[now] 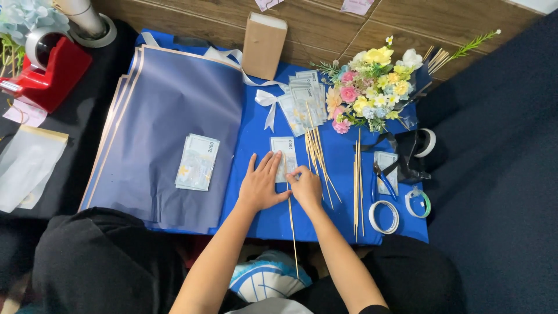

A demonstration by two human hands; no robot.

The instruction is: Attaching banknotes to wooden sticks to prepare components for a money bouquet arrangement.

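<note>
On the blue sheet [256, 139], left hand [260, 185] lies spread flat on a banknote [284, 152]; right hand [306, 185] pinches a wooden skewer [291, 218] against it (attachment step, apparently). Next move requires fastening.

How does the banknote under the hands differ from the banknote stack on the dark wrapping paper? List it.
The banknote under the hands lies on the bright blue sheet, with the left hand flat on it and the right hand pinching at a skewer along it. The banknote stack is several notes thick, untouched, slightly tilted, on the dark wrapping paper. Both share the same pale greenish print.
</note>
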